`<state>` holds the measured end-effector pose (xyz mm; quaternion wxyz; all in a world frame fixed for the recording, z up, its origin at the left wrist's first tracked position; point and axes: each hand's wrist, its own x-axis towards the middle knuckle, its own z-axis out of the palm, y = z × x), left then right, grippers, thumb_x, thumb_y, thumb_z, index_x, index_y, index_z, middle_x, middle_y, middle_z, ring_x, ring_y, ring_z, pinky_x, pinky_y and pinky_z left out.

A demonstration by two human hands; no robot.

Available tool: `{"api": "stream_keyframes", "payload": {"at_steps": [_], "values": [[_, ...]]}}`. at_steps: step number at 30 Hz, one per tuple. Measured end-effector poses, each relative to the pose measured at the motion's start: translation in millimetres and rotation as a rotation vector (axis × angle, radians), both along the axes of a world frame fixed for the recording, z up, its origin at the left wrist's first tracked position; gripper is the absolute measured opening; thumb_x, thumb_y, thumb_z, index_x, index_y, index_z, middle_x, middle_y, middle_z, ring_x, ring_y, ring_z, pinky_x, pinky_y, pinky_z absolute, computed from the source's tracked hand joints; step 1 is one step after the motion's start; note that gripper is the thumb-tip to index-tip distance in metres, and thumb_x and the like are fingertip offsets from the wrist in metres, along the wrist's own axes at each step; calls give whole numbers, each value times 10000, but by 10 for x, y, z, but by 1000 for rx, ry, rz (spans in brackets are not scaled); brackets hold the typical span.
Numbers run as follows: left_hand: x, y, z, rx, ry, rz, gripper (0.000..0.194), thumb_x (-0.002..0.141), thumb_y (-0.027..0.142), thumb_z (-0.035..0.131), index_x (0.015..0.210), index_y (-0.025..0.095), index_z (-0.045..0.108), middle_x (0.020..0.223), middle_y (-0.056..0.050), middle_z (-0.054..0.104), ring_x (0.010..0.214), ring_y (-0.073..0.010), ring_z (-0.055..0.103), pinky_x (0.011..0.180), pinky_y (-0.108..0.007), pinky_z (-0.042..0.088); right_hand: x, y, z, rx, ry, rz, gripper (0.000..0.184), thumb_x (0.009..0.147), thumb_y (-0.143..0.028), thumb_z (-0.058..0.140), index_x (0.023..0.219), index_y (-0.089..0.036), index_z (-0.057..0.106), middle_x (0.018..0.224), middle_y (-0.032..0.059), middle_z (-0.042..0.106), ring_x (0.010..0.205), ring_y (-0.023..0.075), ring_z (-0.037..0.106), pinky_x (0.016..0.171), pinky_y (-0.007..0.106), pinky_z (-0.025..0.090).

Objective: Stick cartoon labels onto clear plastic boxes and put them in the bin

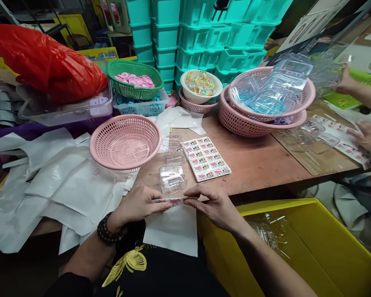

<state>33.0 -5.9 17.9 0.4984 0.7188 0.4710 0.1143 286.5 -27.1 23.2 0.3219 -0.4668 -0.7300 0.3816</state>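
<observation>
My left hand [139, 204] and my right hand [212, 204] pinch the two ends of a narrow sticker strip [170, 201] at the near edge of the wooden table [259, 161]. Both hands are closed on it. Just beyond the strip lies an open clear plastic clamshell case [172, 179]. Two more clear cases [174, 150] sit further back. A sheet of printed stickers [206, 159] lies to the right of them. An empty pink basket [125, 142] stands to the left.
White paper sheets [64, 181] cover the left. Stacked pink baskets of clear cases [266, 101], a bowl of small trinkets [200, 84], a green basket [135, 78], a red bag [46, 62] and teal crates [204, 37] stand behind. A yellow bin [312, 243] sits low right. Another person's hands [369, 136] work at right.
</observation>
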Motion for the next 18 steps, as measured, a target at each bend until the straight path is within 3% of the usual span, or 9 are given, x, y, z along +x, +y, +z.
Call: {"api": "stream_keyframes", "payload": {"at_steps": [3, 6, 9, 12, 14, 16, 18], "values": [[-27, 73, -25, -215, -66, -59, 454, 810, 571, 673, 676, 141, 727, 521, 36, 498, 498, -76, 377, 467, -212, 233, 1, -97, -61, 217, -61, 23, 192, 931, -311, 591, 948, -285, 780, 833, 52, 743, 772, 190, 678, 743, 338, 548], [-54, 140, -112, -466, -179, -112, 511, 718, 615, 733, 613, 119, 666, 502, 53, 427, 478, -60, 299, 450, -213, 204, -15, -205, -100, 400, -61, -56, 200, 906, -297, 604, 909, -358, 795, 897, 64, 735, 893, 237, 670, 835, 425, 539], [-87, 144, -199, -500, -218, -102, 508, 696, 619, 749, 640, 118, 677, 509, 47, 456, 474, -67, 340, 450, -209, 254, -16, -200, -63, 330, 179, -292, 150, 876, -384, 655, 807, -323, 773, 907, 80, 703, 890, 246, 661, 827, 439, 550], [-93, 70, -169, -142, -160, -59, 375, 841, 516, 672, 754, 157, 735, 665, -12, 619, 617, -130, 550, 568, -234, 435, 1, 30, 30, 19, 401, -507, 215, 827, -461, 712, 798, -248, 696, 804, 53, 673, 744, 200, 648, 709, 376, 561], [-66, 3, -102, 193, -100, -53, 248, 899, 419, 637, 847, 210, 761, 969, -66, 704, 908, -205, 645, 797, -317, 526, -6, 276, 63, -238, 411, -474, 316, 747, -505, 768, 779, -213, 652, 712, 18, 638, 614, 152, 595, 549, 294, 507], [-18, -53, -56, 449, -28, -56, 159, 903, 346, 644, 881, 248, 767, 1296, -81, 631, 1210, -274, 570, 1018, -434, 479, -51, 525, 46, -456, 378, -375, 403, 654, -534, 810, 730, -192, 612, 655, -6, 603, 524, 111, 528, 426, 232, 394], [37, -88, -67, 566, 34, -64, 130, 904, 301, 647, 877, 247, 762, 1503, -65, 484, 1393, -314, 429, 1132, -513, 391, -129, 725, -2, -609, 344, -309, 437, 596, -530, 828, 705, -184, 584, 613, -26, 572, 477, 84, 480, 379, 201, 302]]}}
